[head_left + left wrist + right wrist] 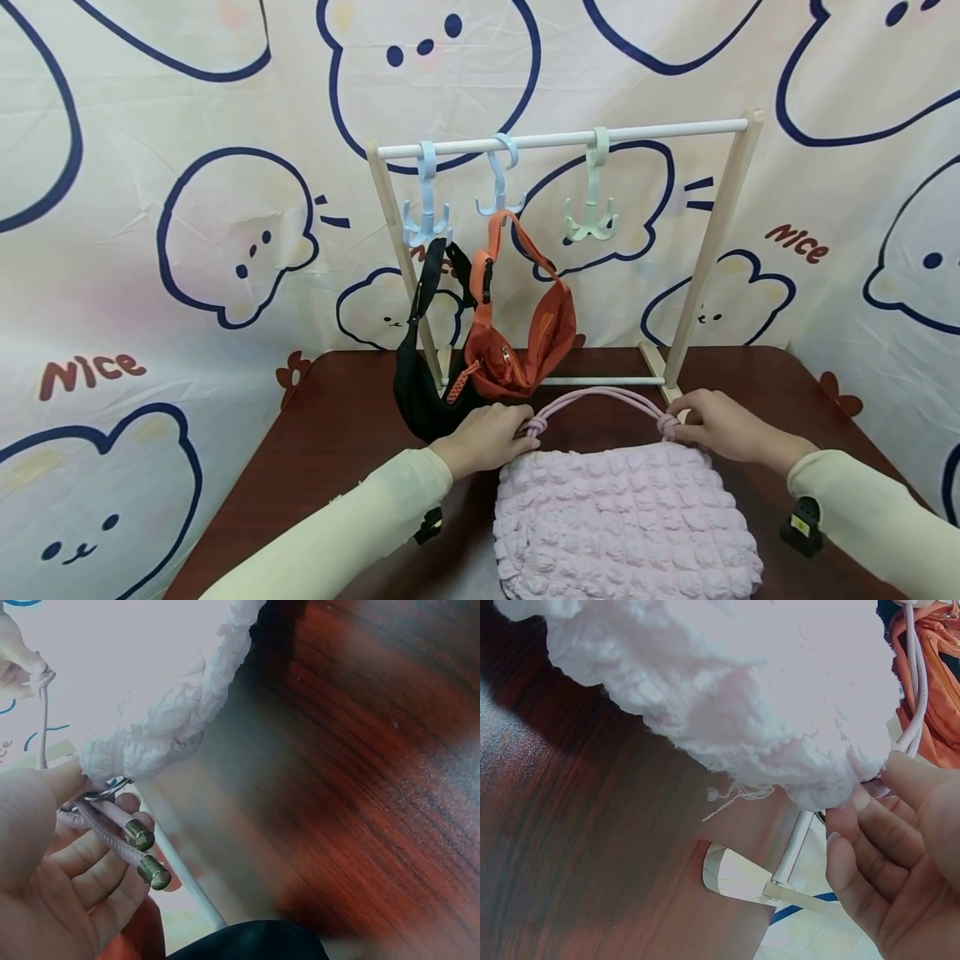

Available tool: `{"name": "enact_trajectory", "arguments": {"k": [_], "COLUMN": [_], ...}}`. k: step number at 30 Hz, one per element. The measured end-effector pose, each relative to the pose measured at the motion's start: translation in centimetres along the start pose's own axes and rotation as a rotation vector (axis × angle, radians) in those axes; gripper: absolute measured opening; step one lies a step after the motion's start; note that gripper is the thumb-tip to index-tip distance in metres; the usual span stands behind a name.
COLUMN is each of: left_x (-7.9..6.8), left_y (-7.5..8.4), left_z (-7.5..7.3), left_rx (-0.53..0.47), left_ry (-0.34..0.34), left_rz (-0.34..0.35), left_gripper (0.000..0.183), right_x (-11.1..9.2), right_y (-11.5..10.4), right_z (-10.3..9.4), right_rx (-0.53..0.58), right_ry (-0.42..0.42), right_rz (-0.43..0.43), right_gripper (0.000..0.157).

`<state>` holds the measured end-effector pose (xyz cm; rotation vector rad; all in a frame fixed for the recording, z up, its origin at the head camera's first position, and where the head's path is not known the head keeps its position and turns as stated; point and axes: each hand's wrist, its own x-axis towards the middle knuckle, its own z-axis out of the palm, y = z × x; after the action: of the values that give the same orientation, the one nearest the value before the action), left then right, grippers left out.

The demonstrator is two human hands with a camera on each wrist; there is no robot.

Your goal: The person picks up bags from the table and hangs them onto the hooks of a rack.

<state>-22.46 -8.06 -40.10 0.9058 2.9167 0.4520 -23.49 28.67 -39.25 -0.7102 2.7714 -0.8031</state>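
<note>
A puffy pink handbag [626, 521] is in front of me, its looped cord handle [600, 390] arching up over the top. My left hand [487, 437] pinches the knotted left end of the handle. In the left wrist view two metal-tipped cord ends [139, 834] poke out across its fingers, beside a metal ring [109, 789]. My right hand [720, 425] pinches the handle's right knot at the bag's top corner. Loose pale threads [739, 795] hang from the bag's edge in the right wrist view.
Behind the bag stands a rack with a white bar [675, 130] and wooden legs [708, 258]. Two blue hooks [427, 196] and a green hook [592, 192] hang there. A black bag [420, 375] and an orange waist bag [517, 342] hang at the left, over the brown table [322, 417].
</note>
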Motion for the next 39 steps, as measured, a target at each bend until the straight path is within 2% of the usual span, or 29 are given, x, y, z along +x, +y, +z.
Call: {"name": "enact_trajectory", "arguments": {"k": [17, 30, 39], "left_x": [0.0, 0.0, 0.0], "left_y": [0.2, 0.1, 0.3], "left_z": [-0.4, -0.6, -1.1], "left_rx": [-0.014, -0.011, -0.029], "left_ry": [0.003, 0.021, 0.031], "left_rz": [-0.007, 0.012, 0.007], "left_gripper": [0.030, 0.030, 0.030], "right_x": [-0.1, -0.2, 0.0], "right_y": [-0.4, -0.4, -0.4], "right_z": [-0.8, -0.7, -1.4], "right_rx": [-0.010, -0.009, -0.007], "right_ry": [0.004, 0.026, 0.019], "right_rz": [-0.003, -0.003, -0.038], "right_gripper": [0.023, 0.026, 0.026]}}
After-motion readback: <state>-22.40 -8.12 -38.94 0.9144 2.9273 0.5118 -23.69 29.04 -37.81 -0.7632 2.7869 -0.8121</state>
